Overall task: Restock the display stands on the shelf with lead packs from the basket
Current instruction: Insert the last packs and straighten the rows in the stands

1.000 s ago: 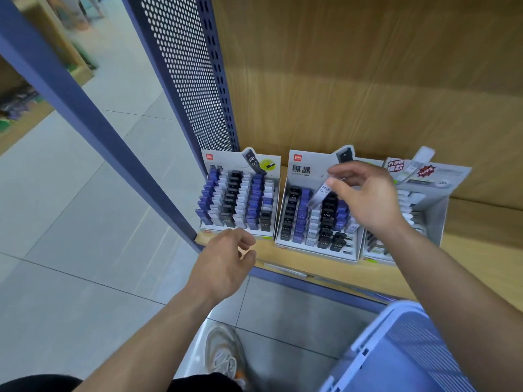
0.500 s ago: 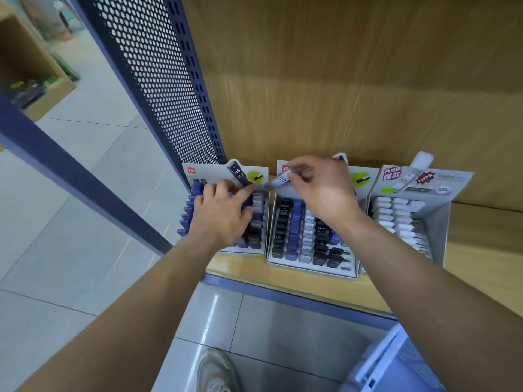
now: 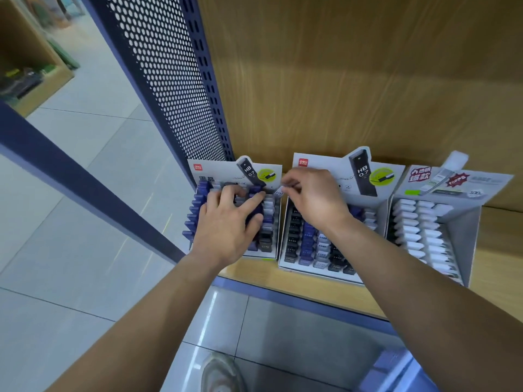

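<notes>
left hand (image 3: 226, 222) lies flat, fingers spread, on rows in the left display stand (image 3: 203, 171). at the stand's 2 o'clock corner, right hand (image 3: 311, 196) pinches a pale lead pack (image 3: 278, 191); pushed crooked, it could topple neighbours. its slot is hidden; the basket (image 3: 396, 370), at 5 o'clock, is cut off.

Three display stands (image 3: 215, 171) (image 3: 325, 162) (image 3: 481, 183), two hands (image 3: 226, 222) (image 3: 314, 199)
</notes>
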